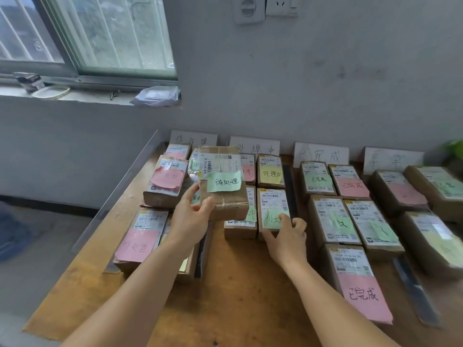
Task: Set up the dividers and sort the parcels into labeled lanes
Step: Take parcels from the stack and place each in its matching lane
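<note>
My left hand (192, 216) grips a brown parcel with a green note (223, 182) and holds it lifted above the table, between the first and second lanes. My right hand (288, 236) grips the near end of a parcel with a green note (273, 209) lying in the second lane. Several brown parcels with pink, green or yellow notes lie in four lanes on the wooden table (238, 284). White lane signs (254, 144) stand against the wall. Dark divider strips (290, 186) lie between the lanes.
A metal rail (120, 186) runs along the table's left edge. Another dark divider strip (416, 291) lies at the right front. A window sill (75, 95) with a plastic bag and small items is up left. Something green (454, 149) shows at the far right.
</note>
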